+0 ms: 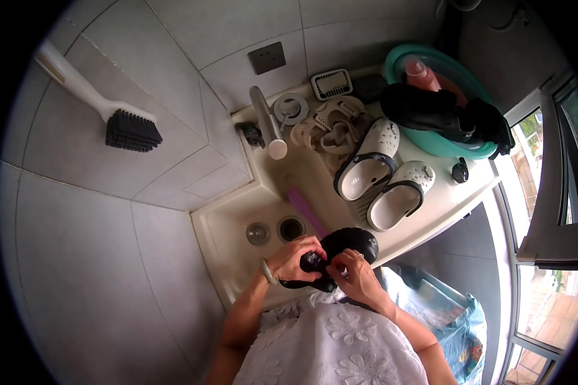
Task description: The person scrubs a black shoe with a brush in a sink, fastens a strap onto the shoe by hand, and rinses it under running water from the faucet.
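Low over the front of the sink, a black shoe point(352, 244) is held between both hands, close to the white clothing with flower patterns. My left hand point(297, 260) wraps around the shoe's left part, with a bangle on the wrist. On the other side, my right hand point(358, 274) pinches at the shoe's opening, thumb and fingers together; a ring shows on one finger. The fingers cover part of the shoe. A purple strip-like object point(307, 210) lies in the sink just beyond it.
The sink point(228, 221) has a faucet point(268, 122) and drain point(291, 228). White clogs point(401, 196) and beige sandals point(331, 125) rest on the ledge. A green basin point(424, 142) bears black shoes point(424, 109) and a pink bottle point(422, 74). A brush point(131, 128) hangs at left.
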### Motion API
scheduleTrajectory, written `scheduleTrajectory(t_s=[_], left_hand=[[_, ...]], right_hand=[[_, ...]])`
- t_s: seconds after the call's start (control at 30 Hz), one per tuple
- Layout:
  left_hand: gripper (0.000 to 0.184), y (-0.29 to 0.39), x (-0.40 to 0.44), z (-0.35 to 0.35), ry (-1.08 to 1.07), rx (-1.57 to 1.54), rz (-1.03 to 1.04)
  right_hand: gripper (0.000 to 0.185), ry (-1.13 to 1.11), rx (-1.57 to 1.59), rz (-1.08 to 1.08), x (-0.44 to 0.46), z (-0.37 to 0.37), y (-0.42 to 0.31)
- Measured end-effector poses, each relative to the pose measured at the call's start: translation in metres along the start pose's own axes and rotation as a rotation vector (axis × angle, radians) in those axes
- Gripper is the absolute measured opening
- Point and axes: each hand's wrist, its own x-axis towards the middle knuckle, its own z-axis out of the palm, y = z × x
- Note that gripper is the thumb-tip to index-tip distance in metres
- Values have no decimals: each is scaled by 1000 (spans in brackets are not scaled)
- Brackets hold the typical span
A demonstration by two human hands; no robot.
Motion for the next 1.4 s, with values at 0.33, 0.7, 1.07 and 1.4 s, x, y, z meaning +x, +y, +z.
scheduleTrajectory(t_s=[0.33, 0.7, 1.07, 1.4], left_hand=[[29, -2, 5, -6, -29, -32, -4], [30, -5, 7, -8, -37, -101, 19], [35, 17, -30, -2, 258, 19, -289], [20, 28, -15, 31, 348, -534, -299]], right_hand=[[15, 43, -17, -13, 1, 6, 2], [18, -163, 240, 102, 2, -7, 12], [18, 30, 121, 65, 4, 10, 0], [29, 131, -103, -36, 3, 22, -7]])
